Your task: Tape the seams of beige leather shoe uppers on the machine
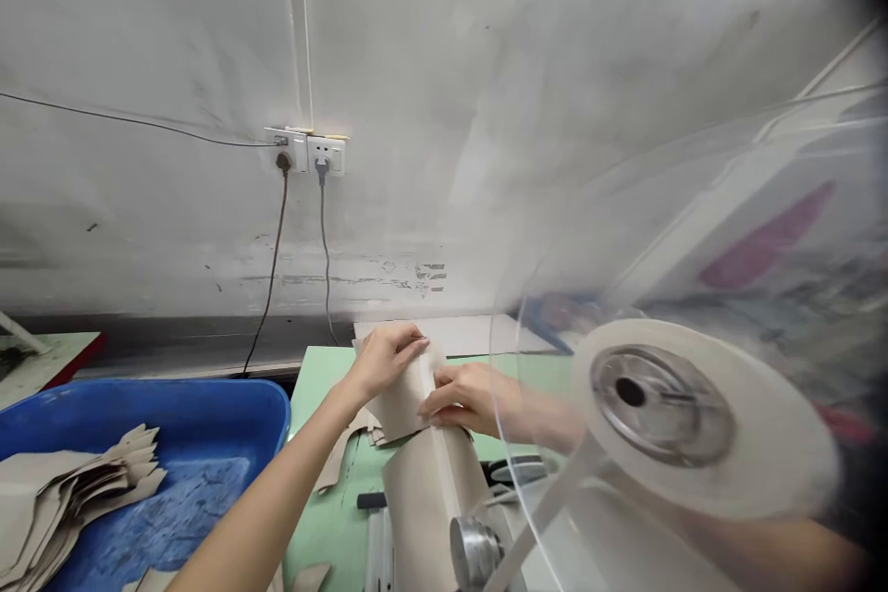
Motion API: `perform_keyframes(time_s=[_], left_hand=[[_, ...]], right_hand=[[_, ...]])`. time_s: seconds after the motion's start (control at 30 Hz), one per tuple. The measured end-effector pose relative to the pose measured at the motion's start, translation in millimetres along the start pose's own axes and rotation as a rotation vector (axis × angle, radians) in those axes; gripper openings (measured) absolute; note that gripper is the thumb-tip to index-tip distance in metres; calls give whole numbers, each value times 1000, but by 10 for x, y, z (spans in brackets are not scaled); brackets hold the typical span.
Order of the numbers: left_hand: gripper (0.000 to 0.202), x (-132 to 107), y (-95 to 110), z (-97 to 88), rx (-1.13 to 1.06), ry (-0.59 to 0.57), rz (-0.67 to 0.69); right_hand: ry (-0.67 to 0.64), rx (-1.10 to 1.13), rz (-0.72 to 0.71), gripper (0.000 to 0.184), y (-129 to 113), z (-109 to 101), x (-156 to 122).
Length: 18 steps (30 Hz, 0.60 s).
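Observation:
My left hand is closed at the far end of a beige sheet piece, thumb and fingers pinching near a pale strip. From the right, my right hand pinches the same piece beside that strip, a little nearer to me. A second beige piece lies curved just in front, a pale strip running along it toward a ridged metal roller. To the right, a large roll of whitish tape on a metal hub stands behind a clear plastic disc. This disc partly covers my right forearm.
On the left stands a blue tub holding a stack of beige cut pieces. Beige scraps lie on the green table. Two cords hang from wall sockets behind it.

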State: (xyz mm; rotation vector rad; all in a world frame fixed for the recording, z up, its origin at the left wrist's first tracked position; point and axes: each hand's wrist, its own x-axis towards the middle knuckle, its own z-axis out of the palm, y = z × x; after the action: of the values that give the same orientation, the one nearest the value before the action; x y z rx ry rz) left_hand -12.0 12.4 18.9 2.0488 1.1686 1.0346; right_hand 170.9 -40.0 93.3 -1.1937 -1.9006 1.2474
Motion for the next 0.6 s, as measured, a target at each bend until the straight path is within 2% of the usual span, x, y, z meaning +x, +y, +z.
perform_keyframes(time_s=[0.07, 0.1, 0.2, 0.27, 0.33, 0.4, 0.43, 0.47, 0.53, 0.57, 0.6], left_hand=[[26, -1, -1, 25, 6, -26, 18], [27, 0, -10, 35, 11, -40, 33], [29, 9, -59, 26, 16, -25, 44], [31, 15, -83, -18, 18, -7, 41], [31, 15, -74, -80, 34, -61, 66], [33, -6, -29, -147, 57, -133, 107], [33, -30, -3, -180, 75, -155, 122], [33, -70, 17, -214, 106, -158, 126], [30, -211, 5, -283, 211, -131, 79], [31, -320, -39, -316, 268, -120, 31], [37, -457, -110, -345, 314, -116, -28]], right_hand=[[-245, -343, -181, 14, 58, 80, 126], [-295, -497, -269, 17, 116, 107, 137], [-286, -725, -404, 24, 344, 123, 90], [-255, -783, -433, 19, 463, 72, 87], [-115, -819, -447, 6, 508, -12, 163], [22, -810, -459, 38, 482, -91, 313], [7, -801, -446, 49, 455, -114, 401], [-62, -799, -412, 50, 424, -125, 487], [-240, -813, -316, 21, 373, -112, 621], [-283, -819, -264, 10, 357, -97, 658], [-288, -817, -221, 18, 349, -80, 672]])
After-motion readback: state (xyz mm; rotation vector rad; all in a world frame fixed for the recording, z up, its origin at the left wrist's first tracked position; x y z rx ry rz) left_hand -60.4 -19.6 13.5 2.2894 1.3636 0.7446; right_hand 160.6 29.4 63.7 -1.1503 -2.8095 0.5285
